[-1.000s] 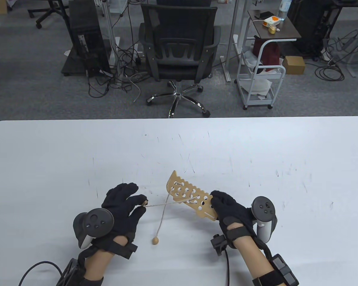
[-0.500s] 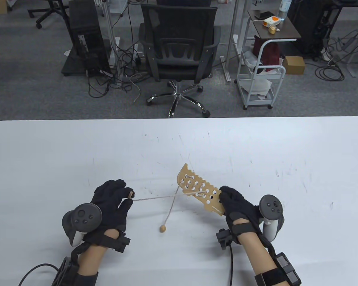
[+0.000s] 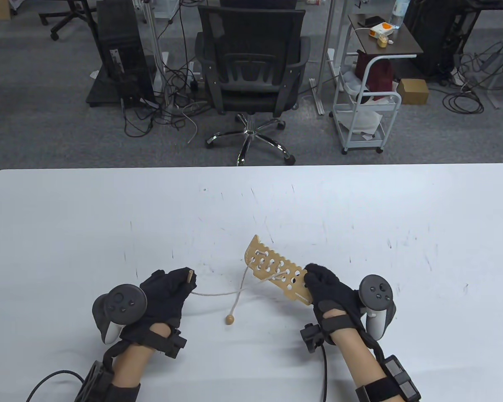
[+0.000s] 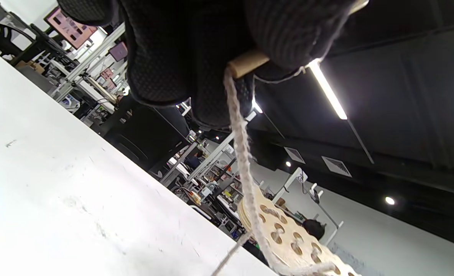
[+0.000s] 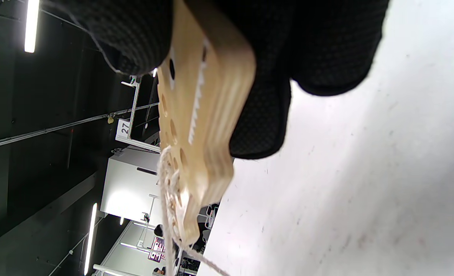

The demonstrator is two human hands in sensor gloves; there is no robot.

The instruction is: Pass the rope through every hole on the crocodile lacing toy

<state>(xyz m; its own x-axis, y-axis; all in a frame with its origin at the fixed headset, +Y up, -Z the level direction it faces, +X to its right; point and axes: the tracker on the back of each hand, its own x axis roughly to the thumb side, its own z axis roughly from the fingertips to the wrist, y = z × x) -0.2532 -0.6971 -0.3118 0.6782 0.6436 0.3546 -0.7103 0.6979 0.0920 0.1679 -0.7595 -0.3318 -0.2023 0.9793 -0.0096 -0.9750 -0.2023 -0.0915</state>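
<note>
The wooden crocodile lacing toy (image 3: 276,272) is a flat board with many holes, held above the white table (image 3: 360,217). My right hand (image 3: 318,284) grips its near end; the board shows edge-on in the right wrist view (image 5: 200,126). A pale rope (image 3: 218,294) laces several holes at the far end and runs slack to my left hand (image 3: 180,284). That hand pinches the rope's wooden needle tip (image 3: 190,276), seen close in the left wrist view (image 4: 246,65). The rope's other end hangs down to a wooden bead (image 3: 229,319) on the table.
The table's far edge runs across the middle of the table view. Beyond it on the floor stand a black office chair (image 3: 251,71), a white trolley (image 3: 366,113) and a computer tower (image 3: 121,50).
My left hand came back toward the toy, so the taut rope went slack, and the needle tip turned upright. The toy and my right hand dropped slightly and shifted left.
</note>
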